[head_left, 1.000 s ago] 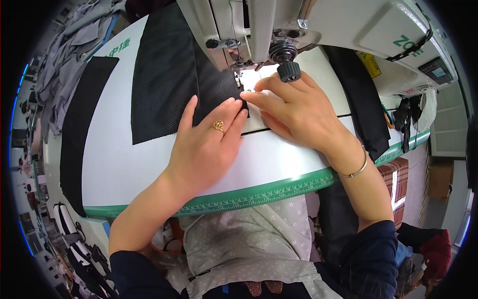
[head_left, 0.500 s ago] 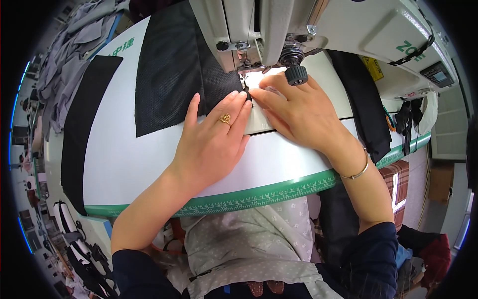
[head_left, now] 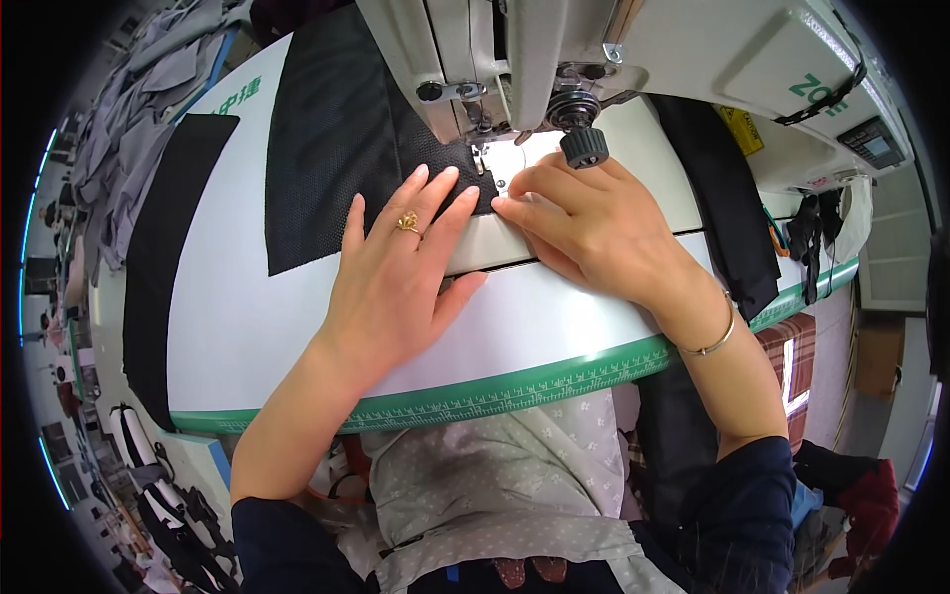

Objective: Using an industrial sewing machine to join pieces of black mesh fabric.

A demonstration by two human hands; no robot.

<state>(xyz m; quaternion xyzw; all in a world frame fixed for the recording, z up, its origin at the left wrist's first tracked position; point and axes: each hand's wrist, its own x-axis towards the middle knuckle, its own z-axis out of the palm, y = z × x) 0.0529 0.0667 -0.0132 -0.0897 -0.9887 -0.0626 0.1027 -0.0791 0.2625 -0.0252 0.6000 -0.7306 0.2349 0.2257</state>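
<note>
A black mesh-textured fabric panel (head_left: 332, 178) lies on the sewing machine's bed, its right corner beside the presser foot (head_left: 481, 158). My left hand (head_left: 391, 267) rests flat with fingers spread, the fingertips on the panel's near part and the thumb out over the white table. A ring is on one finger. My right hand (head_left: 594, 223) is curled at the panel's near right corner, thumb and fingers drawn together against the fabric edge. Some of its fingertips are hidden behind the hand and the black knob (head_left: 584, 147) of the sewing machine (head_left: 534, 59).
Black fabric strips hang over the table's left side (head_left: 178, 218) and lie to the right of the bed (head_left: 717, 208). A green ruler edge (head_left: 515, 391) borders the table in front of me. Small scissors (head_left: 777, 238) and black scraps (head_left: 811, 238) lie at far right.
My left hand has slid left and its fingers have spread apart, baring more of the panel's right corner. My right hand stays near the corner, its fingers slightly more curled.
</note>
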